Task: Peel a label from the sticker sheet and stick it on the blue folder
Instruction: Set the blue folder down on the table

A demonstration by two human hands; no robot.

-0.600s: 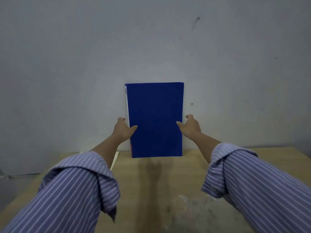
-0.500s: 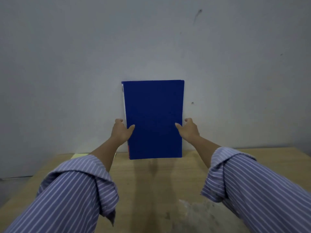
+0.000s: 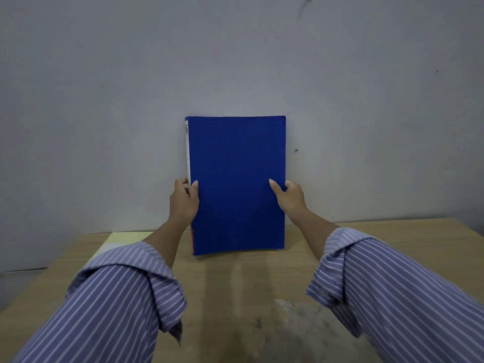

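The head view shows a flat, rectangular blue folder (image 3: pixel 237 184) held upright in front of a pale grey wall (image 3: pixel 104 100), its lower edge at the far side of the light wooden worktop (image 3: pixel 235 297); whether that edge touches the wood cannot be told. The left hand (image 3: pixel 183 203) grips the folder's left edge, where a narrow white spine strip (image 3: pixel 187 148) with small dark lettering runs down the side; its thumb lies on the blue front cover and its fingers (image 3: pixel 180 183) curl around the edge behind, pinching the folder. The right hand (image 3: pixel 289 197) grips the right edge in the same way, thumb pressed flat on the cover, fingers wrapped behind. A sliver of red-orange shows at the folder's lower left corner. Both forearms are bare below rolled cuffs of a blue-and-white striped shirt (image 3: pixel 117 310). A pale yellow sheet (image 3: pixel 125 238) lies flat on the worktop to the left, partly hidden behind the left sleeve. A whitish scuffed patch (image 3: pixel 296 323) marks the near part of the worktop.
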